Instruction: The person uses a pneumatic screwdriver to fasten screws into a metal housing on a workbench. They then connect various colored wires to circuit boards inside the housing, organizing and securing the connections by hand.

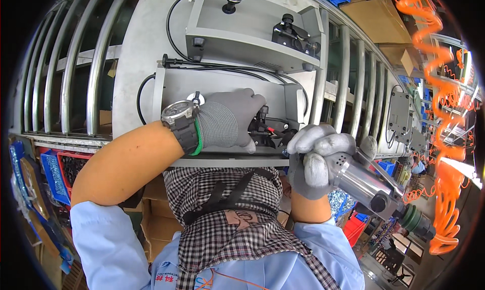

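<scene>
In front of me lies a grey metal housing (177, 83) with a black mechanism (268, 133) at its right end. My left hand (235, 115), in a grey glove, reaches over the housing with its fingers curled at that mechanism; what they grip, if anything, is hidden. My right hand (318, 153), also gloved, is wrapped round a silver pneumatic screwdriver (361, 181). The tool's front end points left at the black mechanism, and its rear end, with a green collar, points to the lower right. A thin red-and-black piece shows beside the mechanism.
A second grey housing (242, 27) with black knobs stands just beyond. Black cables (217, 66) run between the two. Metal rollers (103, 52) flank the work surface. A coiled orange air hose (434, 73) hangs at the right. Red and blue bins (55, 174) stand at the lower left.
</scene>
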The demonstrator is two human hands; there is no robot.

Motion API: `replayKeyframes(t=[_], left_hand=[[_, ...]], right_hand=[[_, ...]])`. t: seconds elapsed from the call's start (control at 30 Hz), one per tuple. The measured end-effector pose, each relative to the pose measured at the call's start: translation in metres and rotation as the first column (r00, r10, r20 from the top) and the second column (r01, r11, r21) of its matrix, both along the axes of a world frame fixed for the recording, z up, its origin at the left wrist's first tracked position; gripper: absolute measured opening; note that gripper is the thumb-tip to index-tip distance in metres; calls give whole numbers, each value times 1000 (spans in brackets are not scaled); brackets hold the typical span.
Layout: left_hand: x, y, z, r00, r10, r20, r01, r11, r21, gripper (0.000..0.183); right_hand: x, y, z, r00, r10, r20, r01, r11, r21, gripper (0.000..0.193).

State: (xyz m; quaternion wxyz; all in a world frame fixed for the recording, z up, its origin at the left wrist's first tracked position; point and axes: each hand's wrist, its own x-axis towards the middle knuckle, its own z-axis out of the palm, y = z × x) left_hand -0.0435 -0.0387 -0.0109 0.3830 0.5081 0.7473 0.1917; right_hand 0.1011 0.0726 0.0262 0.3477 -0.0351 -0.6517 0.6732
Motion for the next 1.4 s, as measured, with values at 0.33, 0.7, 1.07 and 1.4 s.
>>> replayKeyframes(t=[0.33,0.7,1.07,1.4], left_hand=[[0,-3,3,1000,15,7,-15,1000,15,79],[3,-3,0,1000,30,1,-30,999,34,76],[-34,19,38,908,364,-206,-179,783,595,52],[-141,99,-28,999,1,42,-12,964,265,89]], right_hand=[[5,0,6,1000,-7,5,7,1000,-19,32],[-25,13,6,937,343,-68,-332,934,130,70],[-32,16,9,890,452,61,-456,880,133,72],[-21,3,28,872,298,-388,-371,919,-129,42]])
